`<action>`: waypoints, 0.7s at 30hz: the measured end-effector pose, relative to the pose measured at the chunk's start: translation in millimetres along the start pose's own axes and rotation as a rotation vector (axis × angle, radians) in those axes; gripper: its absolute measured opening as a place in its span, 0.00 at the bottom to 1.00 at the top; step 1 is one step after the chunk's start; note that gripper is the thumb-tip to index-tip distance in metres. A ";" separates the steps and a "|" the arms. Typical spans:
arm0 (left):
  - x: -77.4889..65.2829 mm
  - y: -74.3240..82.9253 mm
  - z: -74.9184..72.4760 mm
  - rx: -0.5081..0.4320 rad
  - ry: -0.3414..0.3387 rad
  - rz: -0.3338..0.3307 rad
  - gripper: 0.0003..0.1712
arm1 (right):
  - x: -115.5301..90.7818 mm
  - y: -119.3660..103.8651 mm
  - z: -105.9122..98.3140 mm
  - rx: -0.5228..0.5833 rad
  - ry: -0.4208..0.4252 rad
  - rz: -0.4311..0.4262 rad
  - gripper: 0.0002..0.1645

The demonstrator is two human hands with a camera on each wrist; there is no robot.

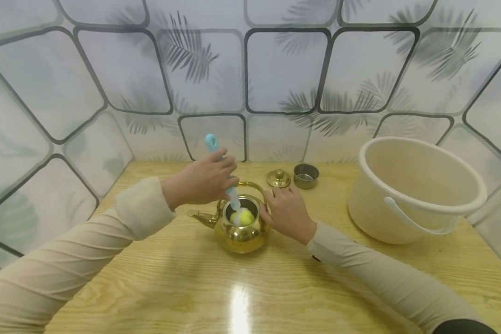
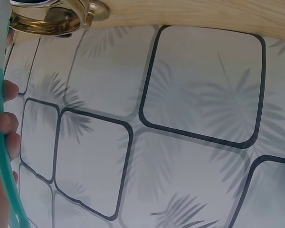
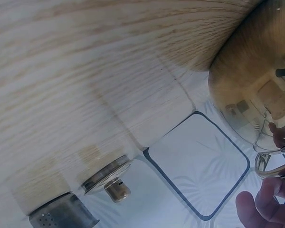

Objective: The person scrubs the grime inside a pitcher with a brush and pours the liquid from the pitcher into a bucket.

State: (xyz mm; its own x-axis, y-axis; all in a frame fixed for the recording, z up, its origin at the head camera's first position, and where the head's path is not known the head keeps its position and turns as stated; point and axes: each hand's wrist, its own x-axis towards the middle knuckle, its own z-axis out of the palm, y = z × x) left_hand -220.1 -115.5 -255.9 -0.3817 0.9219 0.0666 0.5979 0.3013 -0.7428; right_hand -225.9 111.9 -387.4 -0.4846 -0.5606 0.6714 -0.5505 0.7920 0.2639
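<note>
Beyond the left hand [image 1: 202, 180], a pale wall [image 1: 285, 69] bears grey fronds [image 1: 189, 52] and rounded dark outlines [image 1: 247, 69]; below, a wood-grained worktop [image 1: 158, 287] reflects light [image 1: 240, 308].

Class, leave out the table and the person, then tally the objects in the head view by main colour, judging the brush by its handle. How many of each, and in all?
Gold: 2 (kettle, lid)
Blue: 1 (brush)
Grey: 1 (strainer)
Cream: 1 (bucket)
Total: 5
</note>
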 end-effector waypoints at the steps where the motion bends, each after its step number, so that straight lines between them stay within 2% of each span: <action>1: 0.1 -0.2 -0.6 -0.001 -0.007 0.000 0.26 | 0.1 0.0 -0.4 0.000 -0.003 0.001 0.11; 9: 1.5 -1.3 -3.2 -0.013 -0.037 0.004 0.25 | 1.3 -0.2 -1.8 0.003 -0.007 0.003 0.12; 21: 8.1 -4.9 -9.6 0.120 -0.054 0.034 0.27 | 2.1 -0.6 0.5 0.006 -0.021 0.013 0.12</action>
State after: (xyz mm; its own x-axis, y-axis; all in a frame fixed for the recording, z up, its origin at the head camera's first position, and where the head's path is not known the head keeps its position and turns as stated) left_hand -219.4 -107.1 -245.3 -0.4021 0.9156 0.0060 0.5242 0.2356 -0.8184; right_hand -226.9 110.1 -386.5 -0.5054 -0.5555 0.6603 -0.5484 0.7976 0.2513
